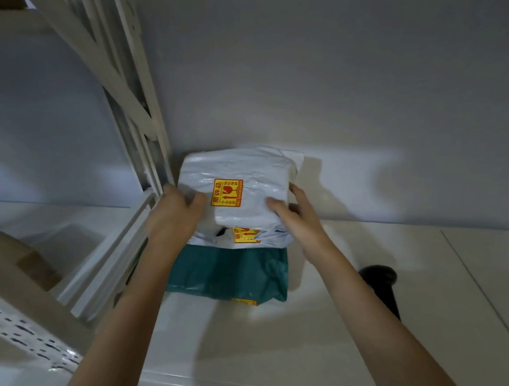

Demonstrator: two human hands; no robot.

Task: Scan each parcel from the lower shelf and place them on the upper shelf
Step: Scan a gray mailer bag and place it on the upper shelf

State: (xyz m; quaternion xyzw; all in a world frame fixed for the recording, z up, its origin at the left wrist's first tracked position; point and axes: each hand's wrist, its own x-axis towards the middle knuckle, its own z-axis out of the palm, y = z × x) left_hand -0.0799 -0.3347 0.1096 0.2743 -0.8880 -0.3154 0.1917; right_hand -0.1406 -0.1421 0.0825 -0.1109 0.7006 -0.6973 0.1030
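A white plastic-wrapped parcel [239, 173] with a yellow and red fragile sticker tops a small stack on the white upper shelf [358, 323]. My left hand [175, 214] grips its left side and my right hand [298, 217] grips its right side. Under it lies another white parcel [243, 236] with the same kind of sticker, and below that a teal parcel [228, 273]. A black scanner [383, 286] rests on the shelf to the right, partly hidden behind my right forearm.
The white metal shelf upright [127, 91] rises at the left, close to the stack. A perforated rack post [14, 323] and brown cardboard boxes [28, 263] show at the lower left. A pale wall [346, 93] stands behind the shelf.
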